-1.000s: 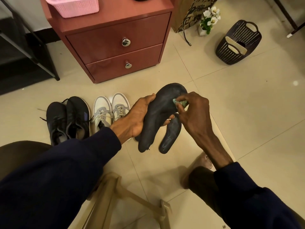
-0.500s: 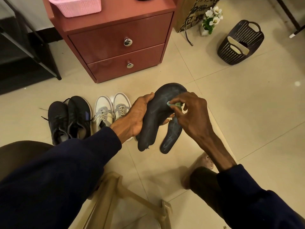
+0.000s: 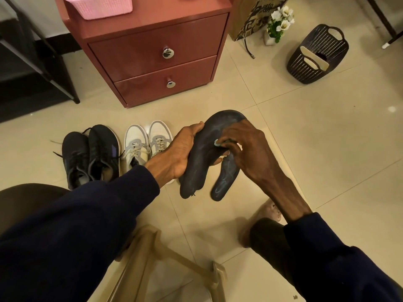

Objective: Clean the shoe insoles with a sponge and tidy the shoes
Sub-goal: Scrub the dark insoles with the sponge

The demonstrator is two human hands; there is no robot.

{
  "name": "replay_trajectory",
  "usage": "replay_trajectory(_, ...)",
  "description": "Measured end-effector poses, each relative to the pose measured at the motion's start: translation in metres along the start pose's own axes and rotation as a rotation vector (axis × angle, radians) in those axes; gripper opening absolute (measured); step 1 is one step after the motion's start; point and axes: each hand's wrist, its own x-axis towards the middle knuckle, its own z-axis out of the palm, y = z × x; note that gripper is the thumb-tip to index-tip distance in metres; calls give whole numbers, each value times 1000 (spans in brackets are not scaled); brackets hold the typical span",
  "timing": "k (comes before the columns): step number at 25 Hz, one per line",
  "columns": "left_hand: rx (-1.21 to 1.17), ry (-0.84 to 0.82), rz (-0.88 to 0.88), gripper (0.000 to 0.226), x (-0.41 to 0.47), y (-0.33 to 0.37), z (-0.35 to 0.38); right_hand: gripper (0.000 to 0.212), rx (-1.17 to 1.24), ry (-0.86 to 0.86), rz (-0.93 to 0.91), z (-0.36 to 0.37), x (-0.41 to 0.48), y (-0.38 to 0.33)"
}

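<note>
My left hand (image 3: 177,156) grips two dark insoles held together above the floor: a larger insole (image 3: 201,158) in front and a second insole (image 3: 226,180) hanging behind it, both streaked with wet marks. My right hand (image 3: 244,147) presses a small green sponge (image 3: 217,142) against the larger insole's middle; only the sponge's tip shows between my fingers. On the floor to the left stand a pair of black sneakers (image 3: 90,153) and a pair of white-grey sneakers (image 3: 146,143), side by side.
A red two-drawer cabinet (image 3: 152,59) with a pink basket (image 3: 98,5) on top stands behind the shoes. A dark basket (image 3: 316,55) holding pale insoles lies at the back right, near a flower pot (image 3: 278,25). A wooden stool frame (image 3: 165,258) is below my arms.
My right hand has slid the sponge down and left along the larger insole, from near its upper edge to its middle. The left hand keeps its grip.
</note>
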Motion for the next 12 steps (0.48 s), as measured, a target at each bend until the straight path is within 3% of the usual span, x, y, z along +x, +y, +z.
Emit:
replay_trajectory(2, 7, -6, -10, 52, -2, -1, 3, 18, -79, 66, -46, -10, -2, 11)
replay_trajectory(5, 6, -7, -9, 53, -1, 0, 3, 25, -149, 158, 41, -14, -7, 16)
replay_trajectory(8, -23, 1, -2, 52, -1, 2, 0, 16, -67, 81, -18, -1, -7, -2)
replay_trajectory(10, -28, 2, 3, 51, -1, 1, 0, 28, -73, 34, -39, 3, -4, -5)
replay_trajectory(12, -33, -24, 6, 49, -2, 0, 2, 31, -79, 89, 62, 0, -2, 4)
